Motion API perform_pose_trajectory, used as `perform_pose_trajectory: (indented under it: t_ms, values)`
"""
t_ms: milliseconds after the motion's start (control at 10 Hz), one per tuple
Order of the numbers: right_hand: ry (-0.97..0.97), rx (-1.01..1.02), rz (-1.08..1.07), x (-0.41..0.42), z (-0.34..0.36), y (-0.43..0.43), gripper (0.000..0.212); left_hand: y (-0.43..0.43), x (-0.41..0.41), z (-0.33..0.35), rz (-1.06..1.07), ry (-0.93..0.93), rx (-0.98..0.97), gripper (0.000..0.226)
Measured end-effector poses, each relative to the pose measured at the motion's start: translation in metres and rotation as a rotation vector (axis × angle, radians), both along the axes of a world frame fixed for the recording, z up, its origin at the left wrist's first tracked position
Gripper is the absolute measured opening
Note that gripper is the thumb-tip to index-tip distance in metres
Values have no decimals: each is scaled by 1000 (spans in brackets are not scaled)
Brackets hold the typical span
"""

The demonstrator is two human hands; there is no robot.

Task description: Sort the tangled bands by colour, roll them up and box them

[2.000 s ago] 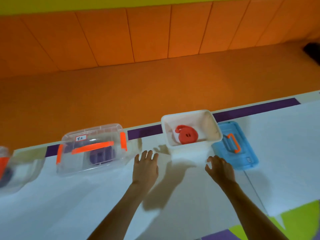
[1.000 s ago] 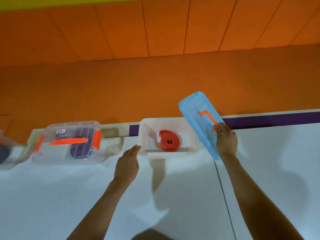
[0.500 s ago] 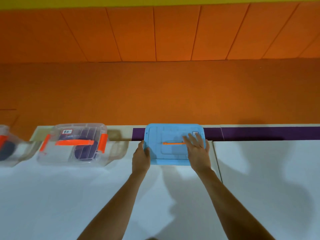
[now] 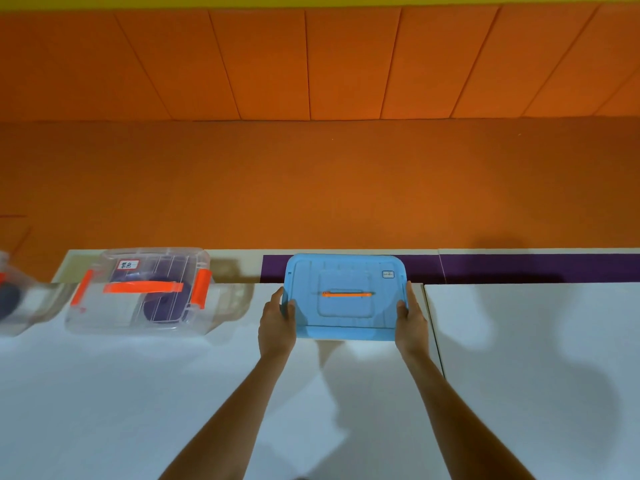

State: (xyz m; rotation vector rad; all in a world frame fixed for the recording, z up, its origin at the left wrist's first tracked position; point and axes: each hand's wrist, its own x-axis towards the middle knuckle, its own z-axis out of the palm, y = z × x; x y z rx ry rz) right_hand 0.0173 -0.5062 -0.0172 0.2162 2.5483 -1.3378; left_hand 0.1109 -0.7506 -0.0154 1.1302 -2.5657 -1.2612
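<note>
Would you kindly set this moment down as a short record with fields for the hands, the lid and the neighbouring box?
left: left hand grips the blue lid by its left edge, thumb on top
right: right hand grips its right edge likewise
lid: level, orange handle folded flat; what lies beneath is hidden
neighbour: clear box to the left, lidded, orange latches, dark purple roll inside
surface: white table

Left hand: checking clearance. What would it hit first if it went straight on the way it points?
Nothing, apparently: the left hand grips the lid by its left edge, and ahead lies only the purple strip; depth is unclear.
</note>
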Motion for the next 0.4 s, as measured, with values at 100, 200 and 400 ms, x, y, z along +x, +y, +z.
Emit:
perform_pose_trajectory:
  t_ms: [100,200,400]
  values:
    - [13,-61,52,-3,3,6,47,-5,-1,2,-29,-17,-7,51]
    - [1,43,121,-11,18,9,43,-11,2,11,-73,-17,7,53]
    - [183,302,278,-10,61,2,42,-41,33,37,-229,-97,-200,43]
